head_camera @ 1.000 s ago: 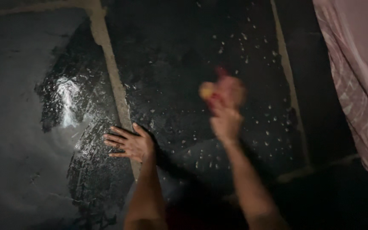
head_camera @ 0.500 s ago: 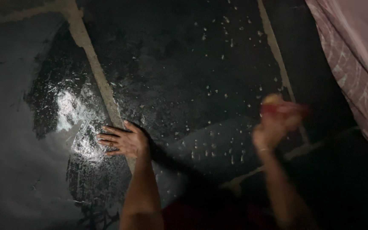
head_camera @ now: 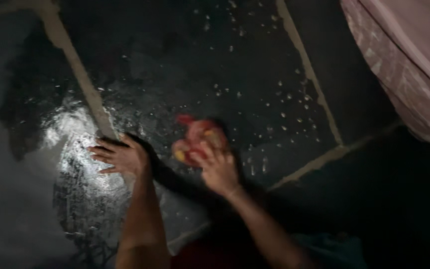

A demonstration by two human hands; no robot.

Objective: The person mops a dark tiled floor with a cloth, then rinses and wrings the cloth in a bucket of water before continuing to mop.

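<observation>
The person's right hand (head_camera: 218, 168) is gripping a red and yellow scrubbing pad (head_camera: 195, 139), a crumpled, bunched thing showing red across most of it with a yellow patch at its lower left. It is blurring in the picture, so its exact shape is hard to tell. The fingers are curling round its near side and closing on it, and the pad is sitting against the wet dark floor (head_camera: 235, 65) just right of the left hand (head_camera: 120, 157). That left hand is pressing flat on the floor, fingers spreading wide and pointing left, holding nothing.

The floor is lying in large dark slabs parted by pale joint lines (head_camera: 83, 82); one joint is running down from the top left to the left hand, another (head_camera: 307, 74) is slanting down on the right and meeting a cross joint. A shiny wet patch (head_camera: 70, 134) is glaring beside the left hand, and white flecks of foam (head_camera: 284, 99) are dotting the slab beyond the pad. A pink patterned cloth (head_camera: 404, 74) is hanging in the upper right corner, well apart from both hands. Between the pad and that cloth the slab is lying open.

Half a second ago the right hand was holding the pad far out to the right, near the right-hand joint; now it is back close to the left hand. The left hand is staying planted in the same spot by the joint.
</observation>
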